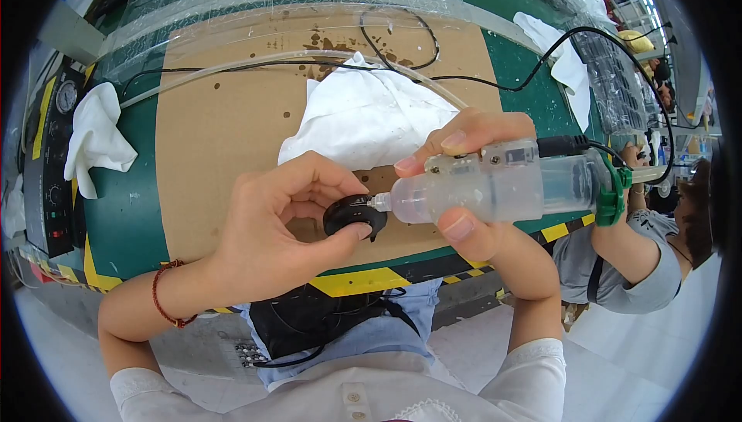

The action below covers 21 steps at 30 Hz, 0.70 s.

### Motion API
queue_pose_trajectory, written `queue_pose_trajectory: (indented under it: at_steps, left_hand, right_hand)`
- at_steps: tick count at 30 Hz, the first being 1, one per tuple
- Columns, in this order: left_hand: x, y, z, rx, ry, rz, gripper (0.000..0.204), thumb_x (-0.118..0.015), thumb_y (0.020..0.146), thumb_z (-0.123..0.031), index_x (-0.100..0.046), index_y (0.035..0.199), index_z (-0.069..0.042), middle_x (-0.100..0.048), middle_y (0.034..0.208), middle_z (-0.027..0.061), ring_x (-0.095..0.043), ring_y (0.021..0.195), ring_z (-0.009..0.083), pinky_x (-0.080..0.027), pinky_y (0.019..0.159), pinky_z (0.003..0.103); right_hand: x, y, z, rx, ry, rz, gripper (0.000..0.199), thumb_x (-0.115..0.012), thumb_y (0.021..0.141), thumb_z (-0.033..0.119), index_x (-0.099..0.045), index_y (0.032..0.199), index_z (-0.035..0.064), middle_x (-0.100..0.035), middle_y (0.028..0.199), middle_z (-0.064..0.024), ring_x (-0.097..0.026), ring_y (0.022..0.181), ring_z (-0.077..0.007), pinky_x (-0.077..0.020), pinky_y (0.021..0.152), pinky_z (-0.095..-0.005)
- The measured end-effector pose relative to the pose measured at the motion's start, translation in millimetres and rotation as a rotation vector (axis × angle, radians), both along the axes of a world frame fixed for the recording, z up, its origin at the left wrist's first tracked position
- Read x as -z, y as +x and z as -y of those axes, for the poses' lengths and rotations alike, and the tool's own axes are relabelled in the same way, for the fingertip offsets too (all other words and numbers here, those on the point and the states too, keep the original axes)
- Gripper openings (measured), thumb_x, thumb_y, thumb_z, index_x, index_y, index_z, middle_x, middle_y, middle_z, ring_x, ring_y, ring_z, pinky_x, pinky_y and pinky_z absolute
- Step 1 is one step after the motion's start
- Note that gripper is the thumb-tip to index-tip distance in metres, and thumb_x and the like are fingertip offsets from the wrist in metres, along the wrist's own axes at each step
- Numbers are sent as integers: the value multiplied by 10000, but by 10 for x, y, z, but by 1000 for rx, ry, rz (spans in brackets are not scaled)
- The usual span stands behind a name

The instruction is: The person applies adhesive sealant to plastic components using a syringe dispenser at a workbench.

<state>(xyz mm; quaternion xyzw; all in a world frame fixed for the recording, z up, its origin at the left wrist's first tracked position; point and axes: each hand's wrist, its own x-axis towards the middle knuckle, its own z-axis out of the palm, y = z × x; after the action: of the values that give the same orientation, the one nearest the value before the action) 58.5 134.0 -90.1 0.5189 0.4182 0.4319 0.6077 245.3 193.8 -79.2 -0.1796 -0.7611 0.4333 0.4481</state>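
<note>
Between the thumb and fingers of my left hand (278, 225) is a small round black part (355, 218), tilted on its edge. My right hand (481, 229) grips a clear glue-dispensing syringe (475, 188) lying nearly level, its fingers above and thumb below the barrel. The syringe's thin nozzle points left and meets the upper right of the black part; whether it touches cannot be told. A green cap (613, 196) closes the syringe's far end, where a clear tube joins. Behind both hands, a crumpled white cloth (367, 113) lies on brown cardboard (209, 159).
A black control box (52, 159) with a round gauge stands at the left, a white rag (100, 140) beside it. A black cable (533, 78) and a clear hose cross the table. Clear plastic trays (610, 66) sit at the right, near another person (626, 267) in grey.
</note>
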Motion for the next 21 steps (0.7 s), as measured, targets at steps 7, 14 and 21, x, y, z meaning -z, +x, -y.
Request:
queue_pose_trajectory:
  at_steps: [7,14,21]
  left_hand:
    - [9,-9,-4,24,24,-9,256,-642,675,14,-521,900,27,-587,832,87,-584,765,115,-480,700,224]
    - [-8,6,1,11,13,7,287,-638,671,22,-520,934,18,-582,870,85,-579,817,126,-480,711,235]
    - [20,8,-3,15,5,38,285,-626,675,28,-525,942,23,-585,869,85,-574,783,120,-481,701,234]
  right_hand:
    - [0,-14,16,-4,-9,-15,497,-639,665,317,-334,956,55,-458,768,-102,-582,653,-197,-480,579,-278]
    - [-4,-22,21,-17,-22,-25,490,-638,659,298,-331,955,58,-449,770,-100,-581,651,-199,-485,582,-286]
    - [14,-21,17,3,-17,-46,484,-633,659,286,-331,957,53,-465,779,-108,-584,663,-197,-487,590,-282]
